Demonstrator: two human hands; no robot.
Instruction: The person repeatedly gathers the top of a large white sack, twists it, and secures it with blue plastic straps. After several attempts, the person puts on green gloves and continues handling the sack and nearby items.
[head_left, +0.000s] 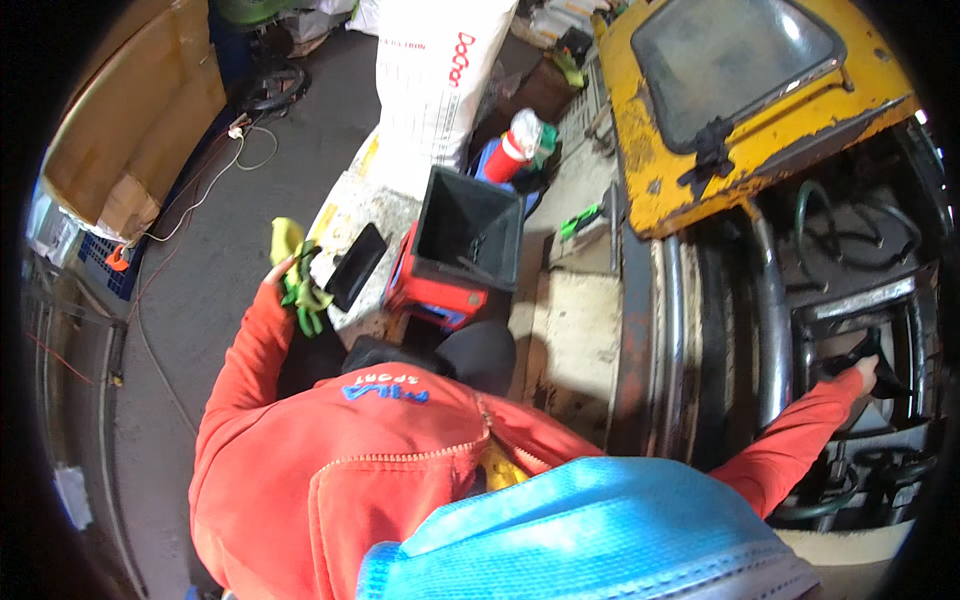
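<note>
My left hand is closed around a bunched yellow-green work glove, out to my left. Just right of it, a flat black rectangular piece leans on a pale, worn surface. Far to my right, my right hand reaches into the machine's open bay. Its fingers grip a black molded part in front of a metal frame; the part's full shape is hard to make out.
A black bin stands on a red stand before my knees, with a large white sack behind. The yellow machine door, metal rods and hoses are right. Cables cross the floor left, near a cardboard box.
</note>
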